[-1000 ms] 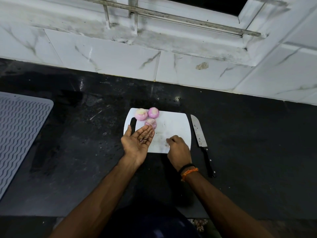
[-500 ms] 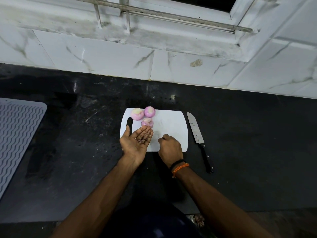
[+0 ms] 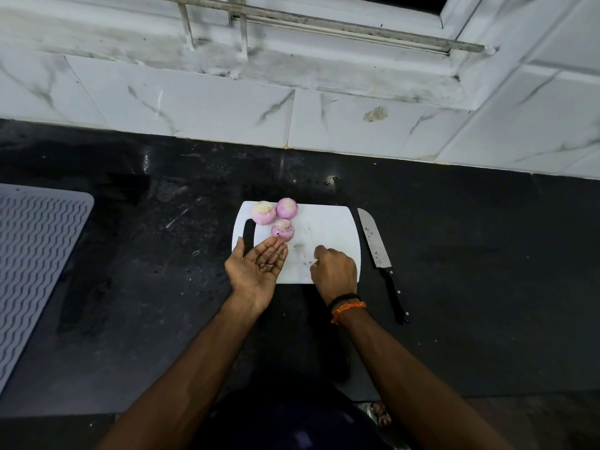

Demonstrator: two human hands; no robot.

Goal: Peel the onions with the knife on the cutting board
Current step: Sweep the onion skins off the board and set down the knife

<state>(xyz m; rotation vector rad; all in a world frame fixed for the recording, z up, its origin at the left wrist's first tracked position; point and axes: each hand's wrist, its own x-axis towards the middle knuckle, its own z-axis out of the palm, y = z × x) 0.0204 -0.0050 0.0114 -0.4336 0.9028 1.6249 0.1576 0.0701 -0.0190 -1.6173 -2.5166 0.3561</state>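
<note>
Three peeled pink onions [image 3: 280,219] sit close together at the far left corner of my white cutting board [image 3: 328,235]. The knife [image 3: 380,258] lies flat on the counter just right of the board, its black handle toward me.

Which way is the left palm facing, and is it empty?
Up, and not empty. The left hand lies open with fingers straight, palm to the camera, with small purple peel scraps resting on it.
</note>
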